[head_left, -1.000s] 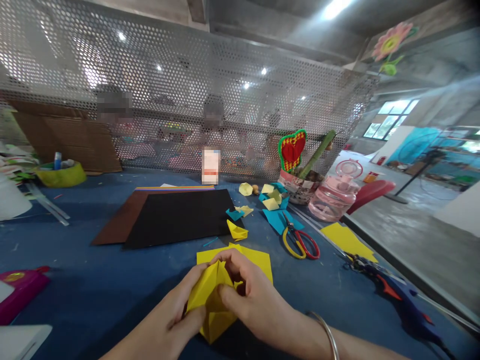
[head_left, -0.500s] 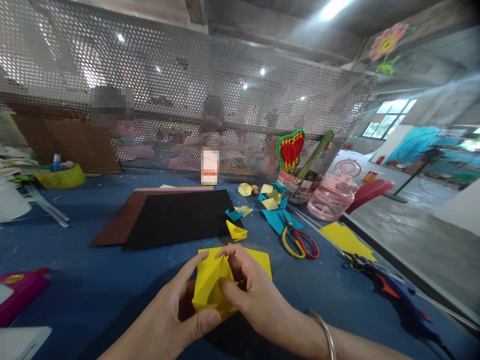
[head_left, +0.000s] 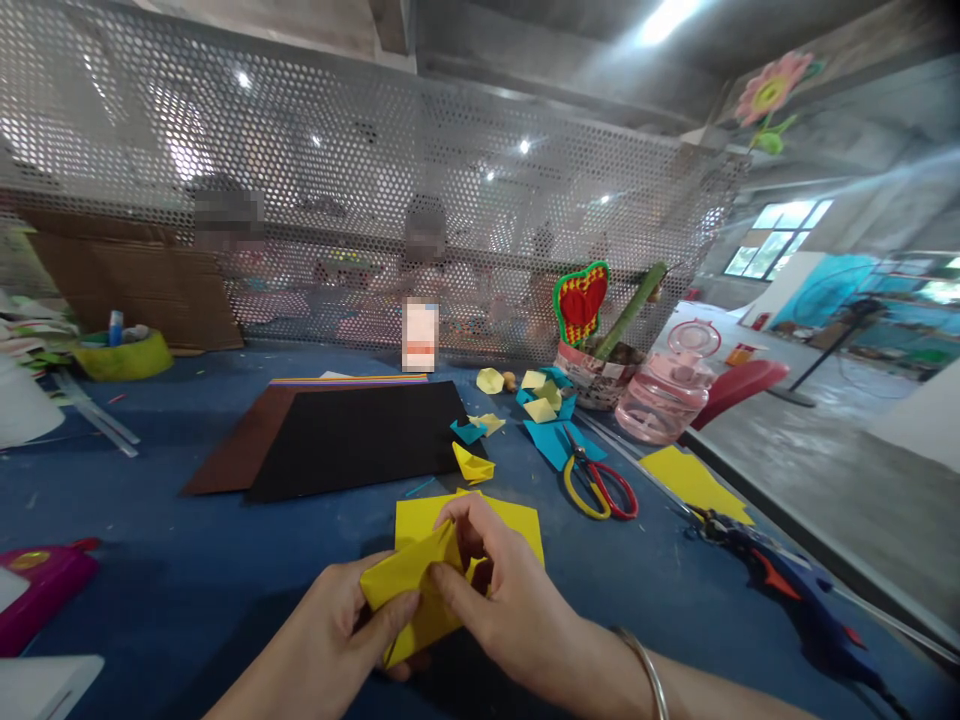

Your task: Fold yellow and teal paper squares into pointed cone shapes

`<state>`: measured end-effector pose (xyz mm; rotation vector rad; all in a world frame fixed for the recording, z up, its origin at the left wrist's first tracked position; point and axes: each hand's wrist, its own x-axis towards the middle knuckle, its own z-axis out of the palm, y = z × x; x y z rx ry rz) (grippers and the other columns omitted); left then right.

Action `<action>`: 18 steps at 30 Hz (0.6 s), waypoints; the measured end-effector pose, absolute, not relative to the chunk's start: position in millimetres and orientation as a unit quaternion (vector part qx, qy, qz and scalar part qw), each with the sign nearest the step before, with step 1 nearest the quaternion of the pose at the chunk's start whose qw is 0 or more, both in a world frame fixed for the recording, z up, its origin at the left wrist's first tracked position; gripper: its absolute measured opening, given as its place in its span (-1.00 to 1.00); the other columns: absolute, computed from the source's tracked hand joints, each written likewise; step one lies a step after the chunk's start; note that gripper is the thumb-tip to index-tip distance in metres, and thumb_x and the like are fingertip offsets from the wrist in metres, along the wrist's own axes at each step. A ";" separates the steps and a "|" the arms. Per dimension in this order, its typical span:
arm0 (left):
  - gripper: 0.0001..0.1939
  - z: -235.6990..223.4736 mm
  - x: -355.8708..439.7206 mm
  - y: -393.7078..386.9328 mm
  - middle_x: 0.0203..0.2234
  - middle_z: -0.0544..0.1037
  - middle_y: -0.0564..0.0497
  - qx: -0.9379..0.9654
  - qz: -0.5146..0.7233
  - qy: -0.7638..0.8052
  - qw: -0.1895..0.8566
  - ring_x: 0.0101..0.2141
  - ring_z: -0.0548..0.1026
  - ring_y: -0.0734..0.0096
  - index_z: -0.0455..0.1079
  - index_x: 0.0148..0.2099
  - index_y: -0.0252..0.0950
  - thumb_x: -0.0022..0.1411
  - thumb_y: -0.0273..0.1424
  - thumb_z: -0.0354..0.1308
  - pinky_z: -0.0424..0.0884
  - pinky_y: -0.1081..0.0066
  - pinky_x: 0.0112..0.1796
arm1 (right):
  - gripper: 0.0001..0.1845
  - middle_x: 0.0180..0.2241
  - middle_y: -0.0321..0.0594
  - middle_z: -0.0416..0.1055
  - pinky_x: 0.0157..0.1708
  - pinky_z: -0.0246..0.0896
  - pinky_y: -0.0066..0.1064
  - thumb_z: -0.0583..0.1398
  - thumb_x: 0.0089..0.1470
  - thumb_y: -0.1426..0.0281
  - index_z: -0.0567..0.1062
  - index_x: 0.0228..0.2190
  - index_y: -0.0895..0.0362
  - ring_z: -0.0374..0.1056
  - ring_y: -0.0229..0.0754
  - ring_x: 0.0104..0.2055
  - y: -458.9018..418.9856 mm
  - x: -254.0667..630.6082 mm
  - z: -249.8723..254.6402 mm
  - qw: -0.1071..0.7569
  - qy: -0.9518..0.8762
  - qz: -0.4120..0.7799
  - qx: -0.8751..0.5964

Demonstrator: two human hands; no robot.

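Note:
A folded piece of yellow paper (head_left: 416,582) is held between both hands above the front of the table. My left hand (head_left: 341,625) is closed on its left side, thumb on the near face. On the right, my right hand (head_left: 506,585) pinches the paper's upper right part between thumb and fingers; a metal bangle circles that wrist. Beneath and behind lie flat yellow sheets (head_left: 517,520), partly hidden by the right hand. A small folded yellow paper boat (head_left: 474,463) sits just beyond them, with a blue folded piece (head_left: 469,431) near it.
Black card (head_left: 367,435) overlaps brown card (head_left: 236,440) at the left. Scissors (head_left: 600,485), a glue gun (head_left: 787,580) and yellow sheets (head_left: 697,482) lie at the right. A pink bottle (head_left: 664,395) and a planter (head_left: 596,372) stand behind. A magenta tool (head_left: 49,590) is at the left edge.
The yellow paper has been tilted and pressed flatter, and its hollow no longer shows. My left hand has moved down and left, its fingers closing in; the right hand stays nearly in place.

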<state>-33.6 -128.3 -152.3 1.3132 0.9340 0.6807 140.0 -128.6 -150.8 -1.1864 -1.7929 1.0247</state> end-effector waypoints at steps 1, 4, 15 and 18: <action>-0.81 -152.1 -33.4 -129.0 -0.55 0.50 0.10 0.573 0.297 0.411 0.644 -0.51 0.41 0.43 0.55 -0.24 -0.21 0.14 -0.24 0.24 0.35 0.54 -0.51 | -0.77 -0.41 -0.38 0.31 -0.49 0.09 -0.51 0.11 0.05 0.54 0.29 -0.22 0.07 0.22 -0.32 -0.42 -128.7 140.3 -151.4 0.366 -0.703 0.394 -0.466; -0.82 -152.7 -33.3 -130.2 -0.55 0.48 0.12 0.568 0.292 0.407 0.653 -0.51 0.40 0.44 0.55 -0.25 -0.21 0.14 -0.24 0.25 0.35 0.54 -0.51 | -0.82 -0.42 -0.37 0.31 -0.49 0.08 -0.50 0.12 0.06 0.52 0.30 -0.25 0.08 0.22 -0.32 -0.43 -128.9 140.6 -151.2 0.354 -0.709 0.384 -0.475; -0.72 -154.7 -35.0 -127.0 -0.59 0.50 0.11 0.565 0.280 0.389 0.672 -0.57 0.40 0.50 0.51 -0.28 -0.27 0.16 -0.14 0.21 0.33 0.56 -0.50 | -0.88 -0.41 -0.35 0.36 -0.43 0.09 -0.50 0.13 0.04 0.54 0.39 -0.34 0.12 0.21 -0.32 -0.40 -126.6 139.7 -149.2 0.367 -0.702 0.387 -0.472; -0.69 -157.8 -36.4 -126.8 -0.55 0.55 0.08 0.558 0.268 0.394 0.680 -0.53 0.45 0.46 0.50 -0.26 -0.27 0.17 -0.11 0.18 0.36 0.53 -0.47 | -0.98 -0.42 -0.33 0.37 -0.43 0.11 -0.50 0.14 0.05 0.49 0.37 -0.41 0.15 0.23 -0.31 -0.39 -124.2 140.6 -149.6 0.361 -0.690 0.411 -0.473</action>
